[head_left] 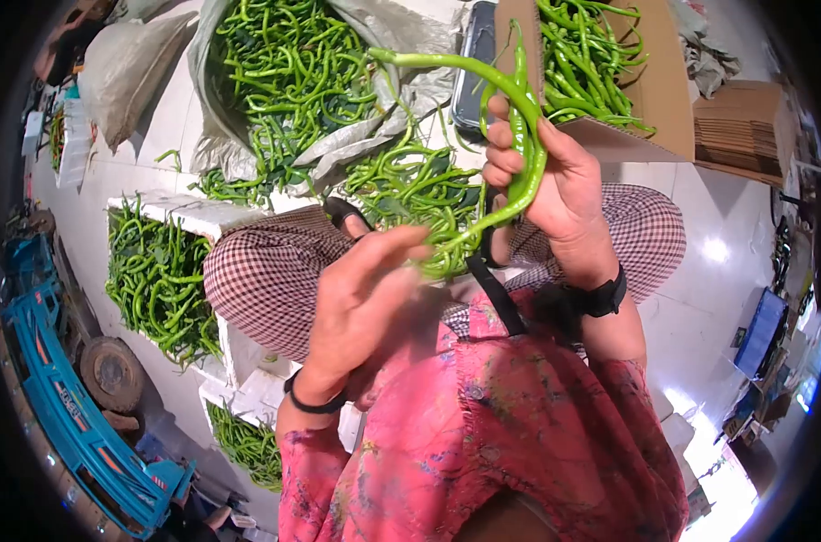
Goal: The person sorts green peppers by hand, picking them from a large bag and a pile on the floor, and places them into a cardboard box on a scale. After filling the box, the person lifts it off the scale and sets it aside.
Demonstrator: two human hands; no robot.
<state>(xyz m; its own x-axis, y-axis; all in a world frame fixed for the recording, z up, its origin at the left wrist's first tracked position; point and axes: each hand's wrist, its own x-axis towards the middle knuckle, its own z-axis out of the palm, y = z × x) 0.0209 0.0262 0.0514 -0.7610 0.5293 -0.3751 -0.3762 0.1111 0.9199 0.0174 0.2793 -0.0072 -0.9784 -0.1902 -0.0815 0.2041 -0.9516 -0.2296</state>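
Observation:
Several long green chili peppers (530, 135) are gripped in my right hand (566, 185), its fingers wrapped round their middles. One pepper curves up to the left with its stem end over the sack, and another end hangs down toward my left hand. My left hand (361, 294) is held low at the left, fingers apart and smeared at the tips by motion, close to that lower end. Below both hands lies a loose pile of green chili peppers (410, 185) on the floor between my legs.
An open sack (213, 68) full of peppers stands ahead. At the right is a cardboard box (668, 90) of peppers, with flattened cardboard (740, 131) beside it. A white foam box (162, 206) of peppers stands at the left. A dark flat case (473, 68) lies near the cardboard box.

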